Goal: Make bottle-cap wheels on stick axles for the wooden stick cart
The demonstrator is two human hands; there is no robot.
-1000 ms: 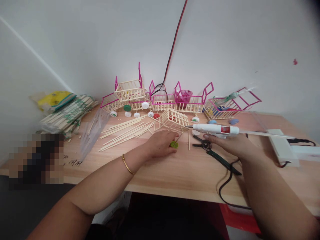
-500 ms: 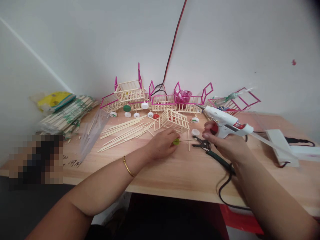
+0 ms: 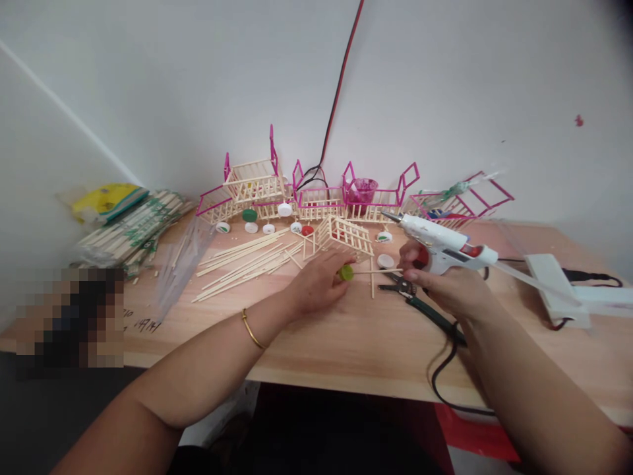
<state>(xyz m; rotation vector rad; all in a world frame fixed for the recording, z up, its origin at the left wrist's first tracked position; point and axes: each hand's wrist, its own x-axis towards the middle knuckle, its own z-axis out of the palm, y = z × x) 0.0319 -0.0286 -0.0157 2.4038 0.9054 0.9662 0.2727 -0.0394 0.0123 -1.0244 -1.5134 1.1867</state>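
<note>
My left hand [image 3: 319, 284] is closed on a yellow-green bottle cap [image 3: 345, 272], low over the table. A thin wooden stick [image 3: 376, 271] runs from the cap to the fingertips of my right hand [image 3: 435, 280]. That hand is wrapped round a white glue gun [image 3: 435, 241], whose nozzle points left. Just beyond my left hand stands a small frame of bare sticks [image 3: 346, 236]. Under and beside my right hand lie wire strippers [image 3: 425, 310] with dark green handles. A white cap [image 3: 386, 261] rests near their jaws.
Pink-and-wood stick carts [image 3: 321, 204] with bottle-cap wheels line the wall, beside a pink-stained cup [image 3: 363, 191]. Loose sticks [image 3: 242, 264] lie left of centre. Bundled sticks [image 3: 138, 224] are at the far left. A white power strip [image 3: 556, 290] and black cable [image 3: 435, 382] are on the right.
The green cap has turned and lifted slightly in my left hand. The stick's right end has risen to my right fingertips, and the glue gun has shifted slightly left and down.
</note>
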